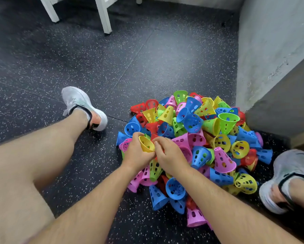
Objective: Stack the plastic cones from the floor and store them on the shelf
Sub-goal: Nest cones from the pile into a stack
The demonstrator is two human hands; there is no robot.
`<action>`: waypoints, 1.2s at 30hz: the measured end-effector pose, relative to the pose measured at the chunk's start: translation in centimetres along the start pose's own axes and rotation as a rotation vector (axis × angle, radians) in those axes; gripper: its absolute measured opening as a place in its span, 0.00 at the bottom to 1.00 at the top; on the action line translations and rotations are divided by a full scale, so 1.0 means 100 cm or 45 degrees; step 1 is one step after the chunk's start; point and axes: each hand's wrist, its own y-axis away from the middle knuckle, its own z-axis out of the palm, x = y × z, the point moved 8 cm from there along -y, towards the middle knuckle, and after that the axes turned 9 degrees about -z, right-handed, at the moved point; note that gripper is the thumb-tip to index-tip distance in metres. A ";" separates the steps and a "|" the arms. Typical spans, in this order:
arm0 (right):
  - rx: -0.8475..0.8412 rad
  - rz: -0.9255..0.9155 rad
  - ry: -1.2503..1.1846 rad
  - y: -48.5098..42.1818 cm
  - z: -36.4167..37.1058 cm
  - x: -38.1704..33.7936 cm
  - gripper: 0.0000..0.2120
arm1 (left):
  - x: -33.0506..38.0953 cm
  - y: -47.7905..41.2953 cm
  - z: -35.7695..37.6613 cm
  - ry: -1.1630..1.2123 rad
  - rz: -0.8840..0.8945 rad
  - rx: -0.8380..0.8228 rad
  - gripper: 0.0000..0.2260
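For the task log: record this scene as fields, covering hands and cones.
left hand: grips yellow cone, mouth toward camera
right hand: fingers curled at that cone's rim; grip unclear
cone pile: loose, mixed colours, on floor
stack: none plainly visible

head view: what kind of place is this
Probably a gym or sports training room: speckled black rubber floor, a heap of perforated plastic cones, bare concrete wall. Left hand and right hand grip one yellow cone.
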 end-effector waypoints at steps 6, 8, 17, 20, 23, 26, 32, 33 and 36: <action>0.016 -0.045 -0.004 -0.038 0.015 0.001 0.07 | 0.006 -0.043 -0.018 -0.156 0.024 -0.084 0.30; -0.011 -0.043 0.015 -0.047 0.018 -0.008 0.07 | 0.009 -0.048 -0.027 -0.192 0.014 -0.132 0.30; -0.177 0.010 0.163 -0.079 0.014 -0.032 0.11 | 0.029 -0.066 -0.063 -0.421 0.031 -0.162 0.33; -0.152 0.063 0.140 -0.074 0.023 -0.025 0.14 | 0.013 -0.068 -0.066 -0.442 0.030 -0.119 0.36; -0.196 0.099 0.167 -0.066 0.050 -0.020 0.14 | -0.015 -0.069 -0.072 -0.445 0.027 -0.085 0.38; -0.263 0.160 0.223 -0.063 0.080 -0.017 0.10 | -0.049 -0.067 -0.078 -0.415 -0.036 -0.111 0.41; -0.313 0.285 0.367 -0.068 0.118 -0.008 0.07 | -0.078 -0.070 -0.085 -0.369 -0.077 -0.146 0.34; -0.284 0.309 0.350 -0.070 0.123 -0.003 0.11 | -0.079 -0.071 -0.088 -0.364 -0.074 -0.145 0.33; -0.234 0.375 0.298 -0.075 0.137 0.006 0.19 | -0.088 -0.076 -0.095 -0.332 -0.116 -0.148 0.32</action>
